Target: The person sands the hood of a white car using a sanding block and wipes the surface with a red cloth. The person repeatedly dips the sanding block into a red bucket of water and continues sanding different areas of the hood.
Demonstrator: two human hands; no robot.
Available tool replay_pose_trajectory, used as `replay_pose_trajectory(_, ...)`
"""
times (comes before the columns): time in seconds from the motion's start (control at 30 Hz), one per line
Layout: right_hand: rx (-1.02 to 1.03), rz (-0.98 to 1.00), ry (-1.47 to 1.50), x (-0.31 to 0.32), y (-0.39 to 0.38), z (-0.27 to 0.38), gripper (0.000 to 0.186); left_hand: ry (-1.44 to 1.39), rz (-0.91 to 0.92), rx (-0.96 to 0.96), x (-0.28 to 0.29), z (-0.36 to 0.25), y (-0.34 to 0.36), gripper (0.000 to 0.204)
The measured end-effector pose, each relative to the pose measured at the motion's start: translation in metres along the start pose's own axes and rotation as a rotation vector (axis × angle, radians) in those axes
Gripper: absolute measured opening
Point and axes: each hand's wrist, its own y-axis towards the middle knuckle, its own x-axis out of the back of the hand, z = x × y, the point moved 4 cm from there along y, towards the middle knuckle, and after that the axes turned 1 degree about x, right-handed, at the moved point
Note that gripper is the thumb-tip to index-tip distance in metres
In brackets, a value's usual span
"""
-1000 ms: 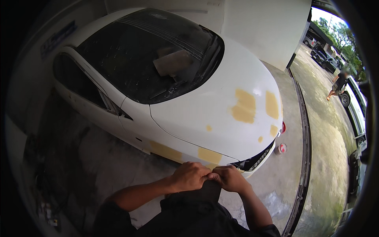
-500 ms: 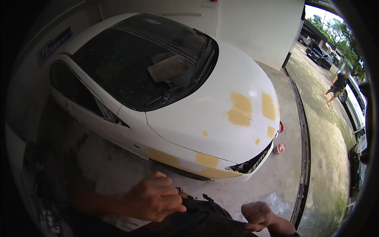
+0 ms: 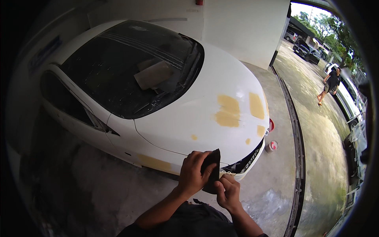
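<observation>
Two bare hands are seen low in the view, just in front of the white car point(image 3: 166, 114) with the smooth rounded bonnet. A dark, flat, stiff sheet with a pointed top corner point(image 3: 212, 169) is held between them. The left hand point(image 3: 194, 172) is curled around the sheet's left edge, with the fingers bent over its front. The right hand point(image 3: 228, 192) is closed under the sheet's lower edge, with its fingers pinched on it. The sheet is held upright, just before the car's front corner, and it cannot be told whether the car is touched by it.

Flat, dull yellow patches of filler point(image 3: 237, 110) are spread over the car's shiny bonnet, and one more is seen low on its side. The dark windscreen point(image 3: 130, 67) looks dusty, and a pale folded card is laid behind the glass.

A small round tin with a red rim point(image 3: 271, 146) is stood on the ground just beside the car's nose. The grey concrete floor point(image 3: 130, 197) beside the car is rough and stained. A metal door rail point(image 3: 294, 130) is run along the floor past the car's nose. Beyond the rail, a mossy wet driveway point(image 3: 319, 150) is laid open, and a person in dark clothes point(image 3: 331, 83) is seen far off there. A plain pale wall point(image 3: 244, 27) is stood behind the car.
</observation>
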Motion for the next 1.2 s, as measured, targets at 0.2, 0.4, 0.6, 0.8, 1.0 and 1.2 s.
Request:
replay_pose_trajectory(0.2,-0.126,-0.102,0.971,0.006,0.009,-0.013,0.075,-0.823,0.527,0.414,-0.014,0.023,-0.002,0.039)
replay_pose_trajectory(0.4,-0.45,0.417,0.096,0.006,0.018,-0.041,0.046,-0.693,0.597,0.331,-0.018,0.035,-0.005,0.034)
replay_pose_trajectory(0.6,-0.33,0.598,0.254,0.0,0.021,-0.054,0.035,-0.196,0.698,0.083,-0.007,0.031,0.0,0.021)
replay_pose_trajectory(0.8,-0.632,0.429,0.778,-0.01,0.007,-0.076,0.028,-0.22,0.432,-0.092,-0.011,0.021,-0.004,0.029)
replay_pose_trajectory(1.0,-0.472,0.57,0.169,-0.002,-0.01,-0.089,0.025,0.022,0.816,0.087,-0.023,0.048,-0.019,0.041)
replay_pose_trajectory(1.2,-0.408,0.747,0.14,0.023,-0.033,-0.105,0.044,-0.241,0.866,0.049,-0.035,0.042,-0.043,0.04)
